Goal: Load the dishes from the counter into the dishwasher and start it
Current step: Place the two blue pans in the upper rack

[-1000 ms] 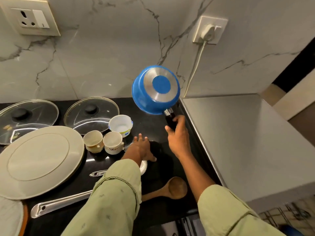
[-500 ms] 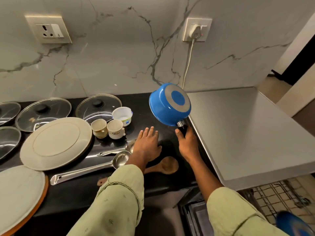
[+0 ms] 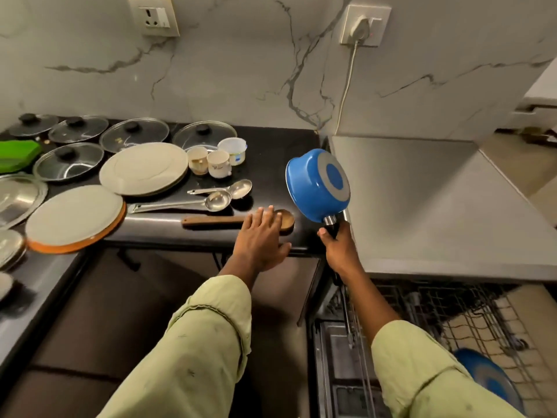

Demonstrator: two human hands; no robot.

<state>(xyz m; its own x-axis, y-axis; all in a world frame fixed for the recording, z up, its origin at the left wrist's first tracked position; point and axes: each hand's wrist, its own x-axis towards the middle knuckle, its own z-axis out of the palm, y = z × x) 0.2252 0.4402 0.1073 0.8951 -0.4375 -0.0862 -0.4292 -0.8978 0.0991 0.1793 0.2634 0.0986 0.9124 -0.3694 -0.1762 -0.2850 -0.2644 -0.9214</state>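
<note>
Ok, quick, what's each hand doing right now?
Left hand: open, fingers straight, over the wooden spoon.
Right hand: holding the blue saucepan by its handle.

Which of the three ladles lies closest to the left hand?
The brown wooden ladle, partly under the left hand; the long steel ladle and short steel ladle lie farther back.

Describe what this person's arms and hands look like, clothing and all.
Both arms wear loose pale green long sleeves, the left sleeve and right sleeve each ending in a stitched cuff partway up the forearm, with small dark specks on the cloth. The left hand and right hand are bare: no gloves, and no ring or watch shows.
</note>
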